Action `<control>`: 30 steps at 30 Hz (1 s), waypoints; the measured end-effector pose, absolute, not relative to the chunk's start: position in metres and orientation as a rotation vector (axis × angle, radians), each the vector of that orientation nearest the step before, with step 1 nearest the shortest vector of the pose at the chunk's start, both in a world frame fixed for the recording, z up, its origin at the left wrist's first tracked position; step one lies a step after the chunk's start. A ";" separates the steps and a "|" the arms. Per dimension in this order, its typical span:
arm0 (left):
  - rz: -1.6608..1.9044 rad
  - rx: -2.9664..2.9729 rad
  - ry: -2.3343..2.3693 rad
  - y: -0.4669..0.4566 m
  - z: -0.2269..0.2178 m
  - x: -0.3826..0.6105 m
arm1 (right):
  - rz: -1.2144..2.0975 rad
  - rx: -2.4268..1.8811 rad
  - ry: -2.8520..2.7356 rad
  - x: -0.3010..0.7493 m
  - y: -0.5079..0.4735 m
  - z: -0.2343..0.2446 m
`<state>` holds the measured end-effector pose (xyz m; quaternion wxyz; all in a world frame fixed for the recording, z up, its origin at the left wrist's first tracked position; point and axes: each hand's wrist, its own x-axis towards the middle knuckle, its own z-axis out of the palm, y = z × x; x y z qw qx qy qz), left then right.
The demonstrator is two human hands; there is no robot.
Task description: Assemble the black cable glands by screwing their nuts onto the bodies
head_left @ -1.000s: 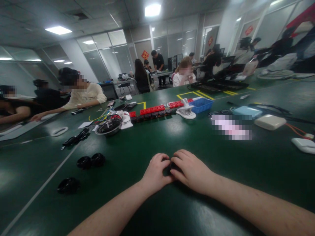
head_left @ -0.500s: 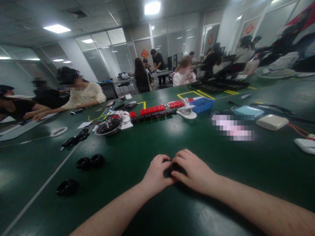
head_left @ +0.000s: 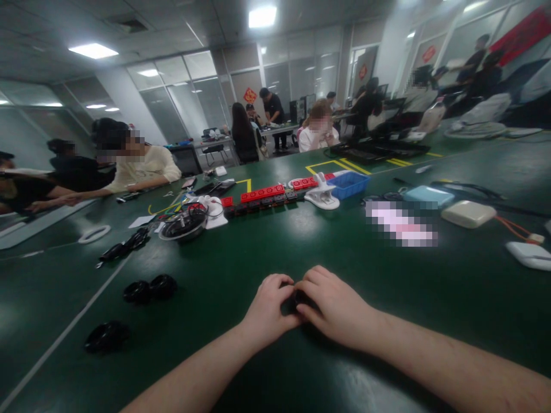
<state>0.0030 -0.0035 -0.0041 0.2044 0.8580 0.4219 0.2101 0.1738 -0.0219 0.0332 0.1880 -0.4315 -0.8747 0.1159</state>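
My left hand (head_left: 270, 307) and my right hand (head_left: 333, 304) rest together on the green table (head_left: 241, 252), low in the middle of the view. Their fingers are curled and pressed round a small black part (head_left: 298, 298), of which only a dark sliver shows between them. To the left lie two black round parts (head_left: 149, 288) side by side, and a third black round part (head_left: 105, 336) nearer the table's front edge.
Beyond my hands stand a round tray of wires (head_left: 182, 224), a row of red blocks (head_left: 262, 195), a white clamp (head_left: 322, 195), a blue basket (head_left: 349, 184) and white boxes (head_left: 468, 213). A white line (head_left: 73, 330) crosses the table. Other people sit at the far left and back.
My hands have stayed clasped on the small black part, with the fingers shifting slightly. The view has drifted a little, so things on the table sit slightly further left.
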 end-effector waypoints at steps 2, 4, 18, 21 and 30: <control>0.585 2.390 1.178 -0.004 -0.004 0.003 | 0.325 -1.216 -2.454 0.174 -0.022 0.033; 0.595 2.394 1.174 -0.004 -0.005 0.003 | 0.336 -1.222 -2.451 0.175 -0.022 0.033; 0.628 2.397 1.182 -0.004 -0.007 0.001 | 0.378 -1.150 -2.447 0.173 -0.021 0.032; 0.607 2.395 1.186 -0.005 -0.006 0.002 | 0.402 -1.098 -2.442 0.172 -0.022 0.030; 0.599 2.348 1.196 -0.003 -0.010 0.001 | 0.387 -0.998 -2.400 0.172 -0.025 0.032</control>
